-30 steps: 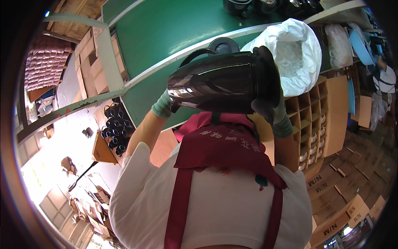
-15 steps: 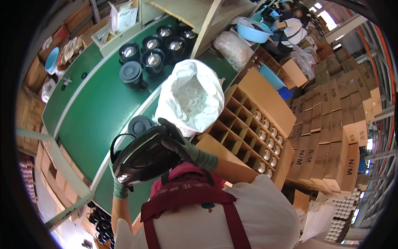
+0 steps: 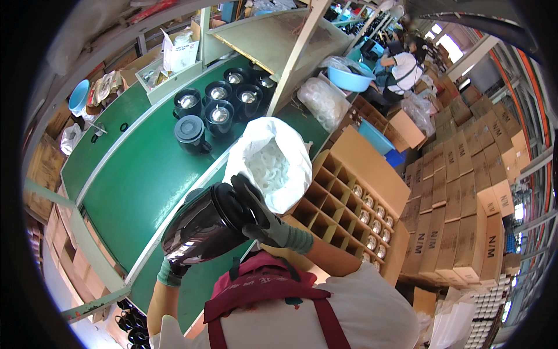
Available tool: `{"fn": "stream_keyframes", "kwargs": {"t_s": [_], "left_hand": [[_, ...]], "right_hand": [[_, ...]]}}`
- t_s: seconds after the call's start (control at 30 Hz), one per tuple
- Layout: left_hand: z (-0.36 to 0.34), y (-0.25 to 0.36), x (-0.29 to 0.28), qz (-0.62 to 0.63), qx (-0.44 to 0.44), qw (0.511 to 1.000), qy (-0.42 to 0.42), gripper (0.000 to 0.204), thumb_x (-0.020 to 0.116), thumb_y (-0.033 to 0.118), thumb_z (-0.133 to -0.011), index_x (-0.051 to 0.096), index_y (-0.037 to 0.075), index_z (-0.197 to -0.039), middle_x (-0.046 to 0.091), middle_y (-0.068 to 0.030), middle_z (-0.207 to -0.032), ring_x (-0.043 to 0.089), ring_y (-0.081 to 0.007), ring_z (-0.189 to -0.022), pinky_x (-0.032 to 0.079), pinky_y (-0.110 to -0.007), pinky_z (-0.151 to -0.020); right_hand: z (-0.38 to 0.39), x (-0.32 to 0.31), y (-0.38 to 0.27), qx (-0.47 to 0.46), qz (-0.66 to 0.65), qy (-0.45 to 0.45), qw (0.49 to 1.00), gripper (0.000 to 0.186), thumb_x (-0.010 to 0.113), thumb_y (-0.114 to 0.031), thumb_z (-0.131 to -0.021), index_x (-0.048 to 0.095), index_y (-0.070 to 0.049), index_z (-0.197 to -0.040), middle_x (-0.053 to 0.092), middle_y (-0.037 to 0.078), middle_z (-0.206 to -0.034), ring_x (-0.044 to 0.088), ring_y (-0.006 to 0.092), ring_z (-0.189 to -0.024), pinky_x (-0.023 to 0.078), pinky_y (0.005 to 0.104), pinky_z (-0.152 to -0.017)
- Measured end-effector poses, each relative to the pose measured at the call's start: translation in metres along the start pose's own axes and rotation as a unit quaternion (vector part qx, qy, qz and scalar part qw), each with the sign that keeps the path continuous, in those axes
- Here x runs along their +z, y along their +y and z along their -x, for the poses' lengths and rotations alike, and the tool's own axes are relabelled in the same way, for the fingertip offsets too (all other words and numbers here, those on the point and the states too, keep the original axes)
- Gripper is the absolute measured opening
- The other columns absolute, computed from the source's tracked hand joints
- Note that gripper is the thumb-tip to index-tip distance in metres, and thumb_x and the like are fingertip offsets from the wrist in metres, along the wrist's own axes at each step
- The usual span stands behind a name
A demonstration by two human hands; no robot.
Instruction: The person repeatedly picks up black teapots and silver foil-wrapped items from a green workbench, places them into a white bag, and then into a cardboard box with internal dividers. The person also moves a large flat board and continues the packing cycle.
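My left hand (image 3: 174,267), in a green glove with dark palm, grips the lower-left end of a glossy black jug-like body (image 3: 197,228), held tilted over the green worktop. My right hand (image 3: 258,215), gloved alike, wraps round its upper-right rim, which has a black ring-shaped fitting. Just beyond is an open white sack (image 3: 237,148) of translucent ring-like pieces. Behind stand several black jugs (image 3: 219,119) with shiny metal inside, one capped with a black lid (image 3: 189,129). To the right is a divided carton (image 3: 331,203) partly filled with shiny silvery cylinders.
Stacked brown cartons (image 3: 442,227) rise along the right. A light blue basin (image 3: 349,78) and a co-worker in a white top (image 3: 405,72) are at the upper right. A pale shelf post (image 3: 293,61) crosses the back of the green bench (image 3: 116,192). Black handled parts (image 3: 131,326) lie at lower left.
My view has swung up and right, showing the jugs, carton and co-worker. The held body has gone from level and close to tilted, lower left in view, its rimmed end turned upward.
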State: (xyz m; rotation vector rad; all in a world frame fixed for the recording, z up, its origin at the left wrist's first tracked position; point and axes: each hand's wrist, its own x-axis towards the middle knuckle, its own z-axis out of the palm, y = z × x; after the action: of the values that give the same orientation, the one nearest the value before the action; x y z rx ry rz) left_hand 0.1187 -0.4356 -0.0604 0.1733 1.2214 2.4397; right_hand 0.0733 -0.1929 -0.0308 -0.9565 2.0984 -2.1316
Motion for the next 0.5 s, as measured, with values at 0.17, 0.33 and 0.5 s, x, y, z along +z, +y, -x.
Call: {"fn": "stream_keyframes", "kwargs": {"t_s": [0.17, 0.33, 0.5], "left_hand": [[-0.014, 0.002, 0.002, -0.155, 0.052, 0.986, 0.025, 0.049, 0.061, 0.015, -0.090, 0.044, -0.002, -0.133, 0.052, -0.0142, -0.131, 0.055, -0.0248, -0.114, 0.045, -0.038, -0.100], [-0.023, -0.001, -0.005, -0.243, 0.080, 0.966, 0.042, 0.044, 0.065, 0.012, -0.087, 0.050, -0.003, -0.126, 0.058, -0.0133, -0.123, 0.059, -0.0231, -0.105, 0.048, -0.036, -0.095], [-0.006, -0.023, -0.029, -0.246, 0.072, 0.963, 0.082, 0.039, 0.068, 0.009, -0.084, 0.057, -0.003, -0.119, 0.063, -0.0123, -0.115, 0.062, -0.0214, -0.097, 0.051, -0.034, -0.090]], "right_hand": [[0.017, 0.012, 0.030, 0.061, -0.212, 0.032, 0.975, 0.072, 0.061, -0.015, -0.089, 0.024, -0.003, -0.150, 0.030, 0.013, -0.150, 0.028, 0.0263, -0.142, 0.019, 0.0385, -0.116], [0.000, 0.006, 0.007, 0.069, -0.059, 0.027, 0.995, 0.085, 0.073, -0.021, -0.078, 0.030, -0.003, -0.149, 0.033, 0.018, -0.147, 0.033, 0.0314, -0.137, 0.025, 0.0430, -0.114], [-0.005, -0.003, -0.008, -0.094, 0.098, -0.136, 0.981, 0.087, 0.080, -0.040, -0.072, 0.043, 0.004, -0.138, 0.041, 0.022, -0.141, 0.037, 0.0411, -0.133, 0.031, 0.0480, -0.110]]}}
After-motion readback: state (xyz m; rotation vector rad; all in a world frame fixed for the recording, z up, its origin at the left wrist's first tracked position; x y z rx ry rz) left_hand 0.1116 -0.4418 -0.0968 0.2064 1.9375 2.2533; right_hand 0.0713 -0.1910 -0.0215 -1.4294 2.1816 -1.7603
